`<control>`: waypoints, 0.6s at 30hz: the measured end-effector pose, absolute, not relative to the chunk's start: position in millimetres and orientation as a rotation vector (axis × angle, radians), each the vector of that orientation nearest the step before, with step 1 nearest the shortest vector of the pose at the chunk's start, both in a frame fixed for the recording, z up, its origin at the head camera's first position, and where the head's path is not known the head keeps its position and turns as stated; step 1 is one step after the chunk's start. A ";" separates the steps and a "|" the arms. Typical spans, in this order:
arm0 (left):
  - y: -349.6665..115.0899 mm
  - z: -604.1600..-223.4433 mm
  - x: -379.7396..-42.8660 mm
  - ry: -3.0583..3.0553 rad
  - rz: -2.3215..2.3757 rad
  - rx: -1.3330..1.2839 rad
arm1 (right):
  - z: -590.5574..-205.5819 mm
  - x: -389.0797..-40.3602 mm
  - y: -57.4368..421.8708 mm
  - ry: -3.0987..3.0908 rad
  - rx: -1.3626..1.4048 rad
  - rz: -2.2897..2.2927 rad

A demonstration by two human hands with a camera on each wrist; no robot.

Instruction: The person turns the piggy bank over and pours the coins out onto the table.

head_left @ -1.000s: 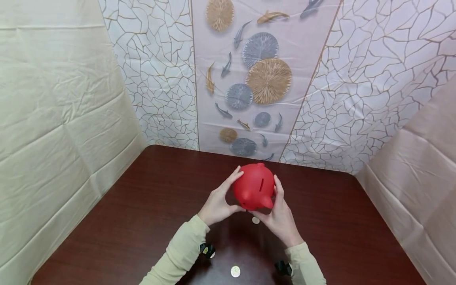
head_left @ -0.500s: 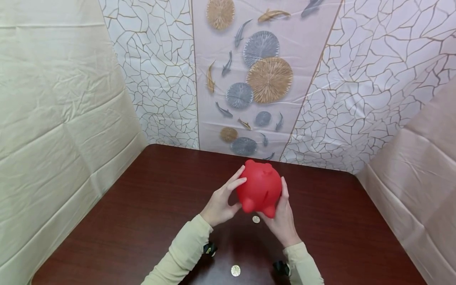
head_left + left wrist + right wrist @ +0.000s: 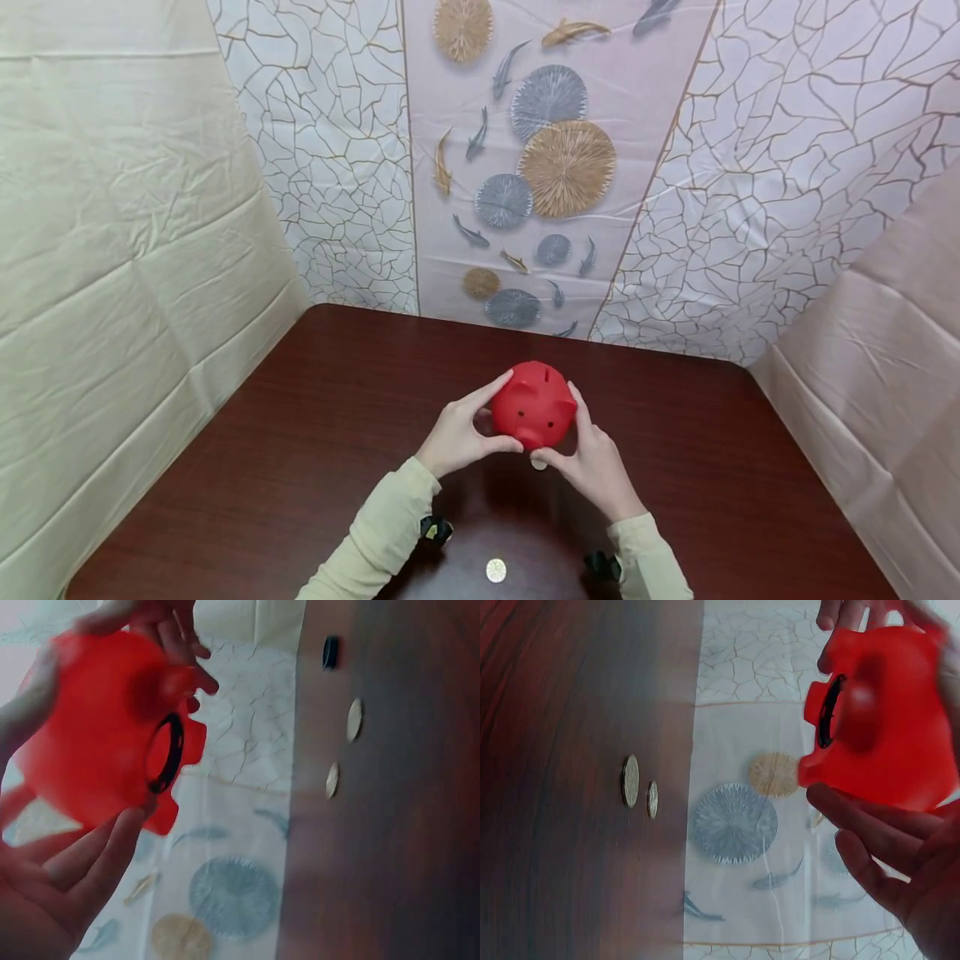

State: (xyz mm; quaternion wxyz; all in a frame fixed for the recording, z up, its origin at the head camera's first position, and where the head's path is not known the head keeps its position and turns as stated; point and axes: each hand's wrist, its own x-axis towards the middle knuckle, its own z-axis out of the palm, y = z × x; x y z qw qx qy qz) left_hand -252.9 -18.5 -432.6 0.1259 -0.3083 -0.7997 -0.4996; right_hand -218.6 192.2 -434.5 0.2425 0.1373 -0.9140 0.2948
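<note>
Held up above the table is a red piggy bank (image 3: 534, 408), its face turned towards the head camera and its coin slot near the top. My left hand (image 3: 463, 432) grips its left side, thumb below the snout. On the other side my right hand (image 3: 594, 462) holds it with fingers along the body and thumb underneath. Both wrist views show the bank's belly with a round, black-rimmed hole (image 3: 166, 754). One coin (image 3: 539, 464) lies on the table behind the right thumb, partly hidden. Another coin (image 3: 496, 571) lies closer to the front edge.
A dark brown wooden table (image 3: 315, 433) spans the space below the hands. The left wrist view shows a small black object (image 3: 331, 652) on it, near the coins. Cloth hangings (image 3: 360, 167) enclose the back and both sides.
Both hands have rocked the piggy bank: it tipped forward until its back showed half a second ago, then swung back so the face shows now. The coins have stayed put.
</note>
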 end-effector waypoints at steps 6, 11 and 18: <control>-8.8 -429.7 -246.5 -2.488 -1.570 -0.563 | -430.6 -218.9 186.6 -2.621 0.195 0.761; -3.2 -427.6 -242.9 -2.661 -1.550 -0.353 | -423.6 -217.5 181.6 -2.674 0.100 0.680; -1.5 -425.2 -243.2 -2.690 -1.534 -0.282 | -414.0 -215.3 179.7 -2.718 0.075 0.668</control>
